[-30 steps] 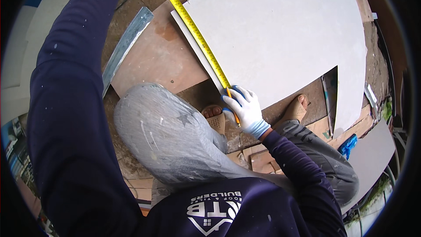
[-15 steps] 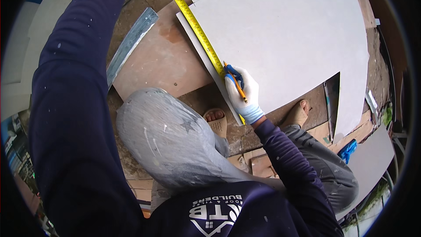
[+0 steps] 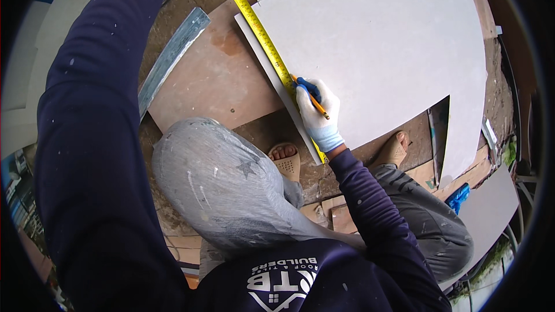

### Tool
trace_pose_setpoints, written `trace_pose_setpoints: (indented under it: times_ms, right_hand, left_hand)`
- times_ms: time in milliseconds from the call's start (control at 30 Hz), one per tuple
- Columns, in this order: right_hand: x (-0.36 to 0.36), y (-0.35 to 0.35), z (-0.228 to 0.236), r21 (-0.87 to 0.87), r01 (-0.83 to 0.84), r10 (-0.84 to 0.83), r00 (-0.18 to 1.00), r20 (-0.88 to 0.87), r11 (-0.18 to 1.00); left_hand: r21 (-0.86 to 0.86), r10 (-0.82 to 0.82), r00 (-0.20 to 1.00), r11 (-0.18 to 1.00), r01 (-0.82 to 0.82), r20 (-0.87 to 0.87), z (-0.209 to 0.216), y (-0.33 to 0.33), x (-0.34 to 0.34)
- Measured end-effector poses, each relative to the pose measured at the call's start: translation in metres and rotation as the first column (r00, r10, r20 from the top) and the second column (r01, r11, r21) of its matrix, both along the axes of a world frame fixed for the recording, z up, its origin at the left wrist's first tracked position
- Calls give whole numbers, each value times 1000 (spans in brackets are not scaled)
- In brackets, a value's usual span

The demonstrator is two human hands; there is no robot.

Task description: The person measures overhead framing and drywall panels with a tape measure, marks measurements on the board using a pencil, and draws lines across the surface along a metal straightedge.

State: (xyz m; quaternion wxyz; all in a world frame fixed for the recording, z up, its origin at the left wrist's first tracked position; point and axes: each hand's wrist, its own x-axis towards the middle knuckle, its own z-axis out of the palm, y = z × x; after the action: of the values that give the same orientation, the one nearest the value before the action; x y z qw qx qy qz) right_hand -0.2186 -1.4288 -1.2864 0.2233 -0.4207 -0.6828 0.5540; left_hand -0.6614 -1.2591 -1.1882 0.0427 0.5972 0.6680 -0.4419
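Observation:
My right hand [image 3: 319,107], in a white and blue work glove, is closed round an orange pencil [image 3: 318,106]. The pencil's tip meets the edge of a yellow tape measure [image 3: 257,29]. That tape stretches diagonally along the left edge of a large white sheet board [image 3: 376,40], running on past the far edge of the view. My left arm reaches far forward at the left, and its hand lies beyond the picture. Part of the board's near right side has a dark triangular gap.
A pinkish-brown board [image 3: 222,78] lies under and left of the white sheet, with a grey metal strip [image 3: 173,58] beside it. A blue crumpled glove or bag [image 3: 458,197] sits at the right on a grey panel [image 3: 488,214]. My sandalled feet flank the sheet's near corner.
My right hand with the pencil has shifted slightly up and left along the tape. The tape and the white sheet look nearly unmoved.

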Motion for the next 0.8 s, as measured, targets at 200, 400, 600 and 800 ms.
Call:
trace_pose_setpoints:
  times_ms: [200, 400, 600, 800]
  right_hand:
    - [-2, 0, -1, -10, 27, -27, 1000, 17, 1000]
    - [-2, 2, -1, 40, -20, 19, 999, 38, 999]
    - [-6, 3, 1, 13, 7, -8, 1000, 29, 1000]
    - [-8, 2, -1, 79, -9, 6, 999, 41, 997]
  left_hand:
    - [-3, 16, 1000, 1000, -16, 9, 1, -1, 2]
    - [-8, -19, 1000, 1000, 19, 12, 1, -2, 2]
    - [-1, 2, 1000, 1000, -2, 6, 0, -3, 1]
    - [18, 21, 1000, 1000, -21, 3, 1, -3, -2]
